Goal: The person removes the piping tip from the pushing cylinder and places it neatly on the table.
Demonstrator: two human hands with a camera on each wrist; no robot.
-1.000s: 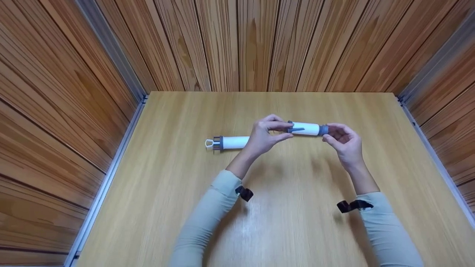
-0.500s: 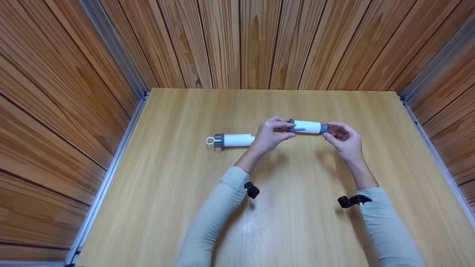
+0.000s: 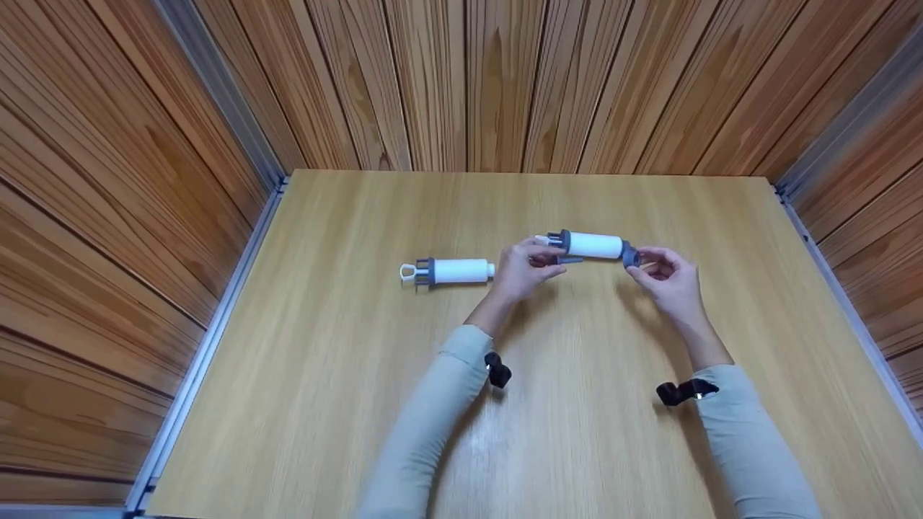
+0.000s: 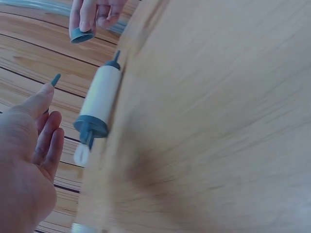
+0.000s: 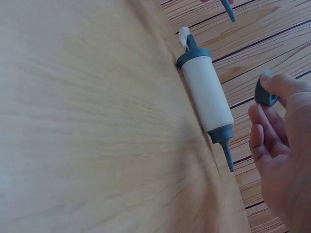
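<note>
My left hand (image 3: pixel 520 275) pinches a thin grey nozzle (image 4: pixel 56 80) between thumb and fingertips. In my right hand (image 3: pixel 670 285) is a short grey ring cap (image 5: pixel 265 90), gripped at its edge by thumb and fingers, its opening turned partly toward the head camera. Behind both hands lies a dessert-decorating syringe (image 3: pixel 595 245) with a white barrel, grey end collars and a white loop handle; the right wrist view shows a grey nozzle on its far end. The nozzle and the ring are held apart. A second, similar syringe (image 3: pixel 461 271) lies to the left, its white tip bare.
The wooden tabletop (image 3: pixel 562 425) spreads out below both forearms. Wood-plank walls (image 3: pixel 497 86) rise at the back and both sides, with metal rails (image 3: pixel 209 346) along the table's side edges. A black camera mount sits on each wrist.
The left hand has drawn slightly left and down with the nozzle, uncovering the back syringe's collar and handle. The ring in the right hand has turned and dropped a little.
</note>
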